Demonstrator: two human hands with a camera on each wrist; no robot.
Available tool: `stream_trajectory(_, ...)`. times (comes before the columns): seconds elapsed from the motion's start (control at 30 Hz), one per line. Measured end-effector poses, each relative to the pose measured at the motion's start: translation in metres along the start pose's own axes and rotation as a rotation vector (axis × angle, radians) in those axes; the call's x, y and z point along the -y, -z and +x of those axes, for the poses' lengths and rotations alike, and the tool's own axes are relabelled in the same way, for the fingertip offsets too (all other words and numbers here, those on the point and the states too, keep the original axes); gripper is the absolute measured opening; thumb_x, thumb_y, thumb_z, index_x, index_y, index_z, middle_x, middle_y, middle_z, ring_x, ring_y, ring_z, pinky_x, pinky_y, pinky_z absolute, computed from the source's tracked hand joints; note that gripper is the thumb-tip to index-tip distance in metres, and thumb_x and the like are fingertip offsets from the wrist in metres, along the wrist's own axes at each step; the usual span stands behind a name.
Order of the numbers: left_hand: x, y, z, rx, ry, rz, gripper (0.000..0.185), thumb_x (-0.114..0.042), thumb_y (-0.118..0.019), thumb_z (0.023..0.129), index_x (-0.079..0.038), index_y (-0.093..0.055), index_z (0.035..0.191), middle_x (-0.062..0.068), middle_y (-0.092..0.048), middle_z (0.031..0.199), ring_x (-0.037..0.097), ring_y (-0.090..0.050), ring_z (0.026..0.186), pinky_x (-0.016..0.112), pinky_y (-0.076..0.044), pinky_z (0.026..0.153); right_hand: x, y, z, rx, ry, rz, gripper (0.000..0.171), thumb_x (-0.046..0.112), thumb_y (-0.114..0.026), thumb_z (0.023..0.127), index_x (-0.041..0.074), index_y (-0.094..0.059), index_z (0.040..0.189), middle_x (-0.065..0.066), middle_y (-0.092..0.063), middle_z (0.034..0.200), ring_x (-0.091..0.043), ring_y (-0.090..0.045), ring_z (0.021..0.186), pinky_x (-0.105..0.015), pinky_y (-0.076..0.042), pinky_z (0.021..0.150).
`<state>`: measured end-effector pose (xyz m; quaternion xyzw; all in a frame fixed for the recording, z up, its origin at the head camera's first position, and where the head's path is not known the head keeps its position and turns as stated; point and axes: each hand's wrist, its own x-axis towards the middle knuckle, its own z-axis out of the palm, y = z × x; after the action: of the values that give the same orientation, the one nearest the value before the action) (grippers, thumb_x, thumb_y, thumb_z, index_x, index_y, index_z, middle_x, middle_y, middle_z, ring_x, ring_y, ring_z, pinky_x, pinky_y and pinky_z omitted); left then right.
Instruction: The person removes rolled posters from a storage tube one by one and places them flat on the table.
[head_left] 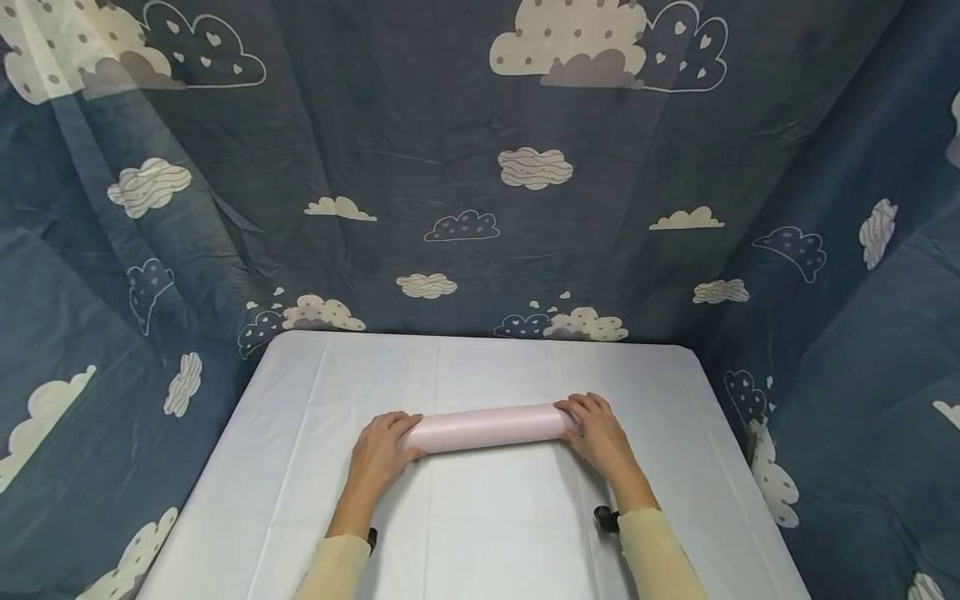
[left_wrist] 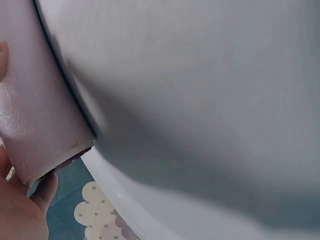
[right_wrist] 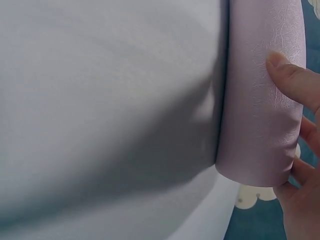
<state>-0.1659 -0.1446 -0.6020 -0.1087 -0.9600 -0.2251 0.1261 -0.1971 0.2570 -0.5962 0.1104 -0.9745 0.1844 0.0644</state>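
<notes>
Around your workspace hangs a dark blue cloud-print curtain [head_left: 420, 125], and inside it stands the table [head_left: 495, 533] in front of you, its top white with faint creases. Over the middle of that table is the pink roll [head_left: 487, 428], lying crosswise, its right end angled slightly farther from you; whether it touches the top or is held just above, you cannot tell from these views. Its finely wrinkled, glossy skin suggests something light and fairly firm that may give a little when squeezed and could slide under a loose hold, so the two ends, taken evenly, look like the places to grip. Your left hand [head_left: 381, 450] is curled round the left end, directly against it, with fingers reaching past the rim. Your right hand [head_left: 597, 433] holds the right end likewise, thumb laid along the surface and fingers wrapped behind, so the roll spans the gap between your palms. Smallest of all, a dark purplish edge [left_wrist: 70, 161] shows inside the left end
</notes>
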Motion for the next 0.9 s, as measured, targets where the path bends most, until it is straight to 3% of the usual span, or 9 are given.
stream_trajectory(0.23, -0.01, -0.006, -0.007, -0.053, 0.002, 0.047, 0.058, -0.03, -0.095, 0.076, -0.018, -0.076, 0.129, 0.009, -0.074, 0.124, 0.033, -0.067, 0.121, 0.051, -0.054, 0.107, -0.006, 0.005, 0.007, 0.013, 0.039, 0.002, 0.049, 0.019, -0.087, 0.089, 0.018, -0.069, 0.135, -0.016, -0.062, 0.146, -0.05, -0.044, 0.147, -0.069, -0.043, 0.116)
stream_trajectory(0.53, -0.023, -0.013, -0.015, -0.115, 0.011, 0.071, 0.059, -0.032, -0.096, 0.073, -0.02, -0.077, 0.127, 0.009, -0.075, 0.122, 0.033, -0.068, 0.118, 0.05, -0.055, 0.104, -0.01, 0.008, 0.013, 0.041, 0.015, -0.007, 0.05, 0.017, -0.086, 0.09, 0.017, -0.068, 0.137, -0.015, -0.06, 0.149, -0.048, -0.042, 0.149, -0.069, -0.041, 0.118)
stream_trajectory(0.9, -0.041, -0.017, -0.023, -0.134, 0.072, 0.064, 0.06, -0.031, -0.095, 0.073, -0.02, -0.076, 0.129, 0.011, -0.074, 0.126, 0.033, -0.066, 0.122, 0.051, -0.053, 0.107, -0.016, 0.012, 0.018, 0.048, 0.032, -0.007, 0.052, 0.014, -0.087, 0.088, 0.016, -0.067, 0.136, -0.017, -0.06, 0.149, -0.051, -0.041, 0.149, -0.071, -0.041, 0.117)
